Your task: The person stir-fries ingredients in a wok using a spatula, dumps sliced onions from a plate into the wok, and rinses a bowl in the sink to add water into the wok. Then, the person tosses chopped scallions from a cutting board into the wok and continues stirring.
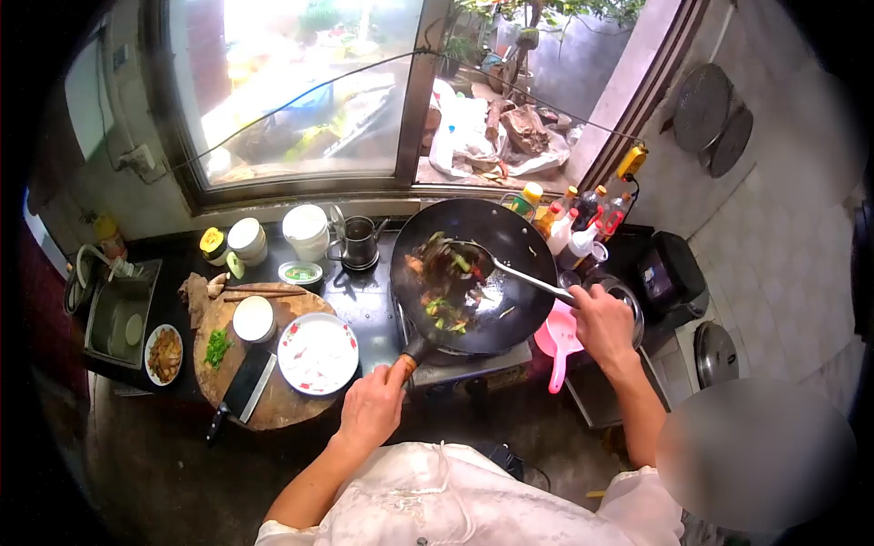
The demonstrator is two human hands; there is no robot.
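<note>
My left hand (371, 407) is closed round the wooden handle of a black wok (519, 314), which sits over the stove (469, 366). In my right hand (603, 320) is the grey handle of a metal spatula (533, 280). The spatula's head lies among the food (446, 312) in the wok, a mix of green, dark and red pieces gathered on its left side. Right of the wok, below my right hand, a pink scoop (558, 369) rests with its handle pointing toward me.
Left of the stove, a round cutting board (284, 414) bears a cleaver (246, 387), a floral plate (319, 353), a white bowl (254, 319) and chopped greens (218, 348). Bottles (583, 238) stand behind right. A sink (123, 314) is far left.
</note>
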